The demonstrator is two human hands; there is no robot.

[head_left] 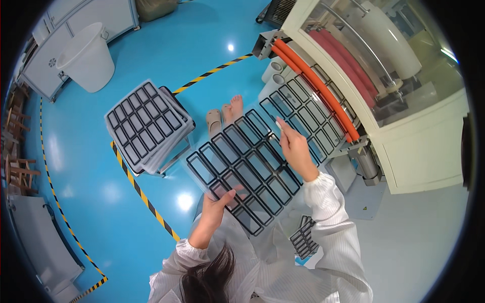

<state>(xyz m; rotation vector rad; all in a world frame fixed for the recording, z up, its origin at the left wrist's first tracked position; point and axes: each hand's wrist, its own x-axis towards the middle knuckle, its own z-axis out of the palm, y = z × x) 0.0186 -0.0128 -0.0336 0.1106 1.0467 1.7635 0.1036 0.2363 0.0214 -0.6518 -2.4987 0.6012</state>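
Observation:
A clear film sheet (pixel 251 178), printed with rows of black rectangular outlines, stretches across my lap toward the machine on the right. My left hand (pixel 214 211) grips its near left edge, thumb on top and fingers showing through the film underneath. Over the sheet's right part, my right hand (pixel 296 150) is closed on a slim white tool (pixel 279 124). The tool's tip lies by the film, near the band between two groups of outlines; its exact kind is too small to tell.
Orange rollers (pixel 323 93) on the machine (pixel 419 146) stand at the film's far right end. A pile of similar printed sheets (pixel 146 123) rests on a stand at left. Beyond it is a white bin (pixel 90 58). Black-and-yellow tape (pixel 146 199) marks the blue floor. Bare feet and a clog (pixel 214 121) show past the film.

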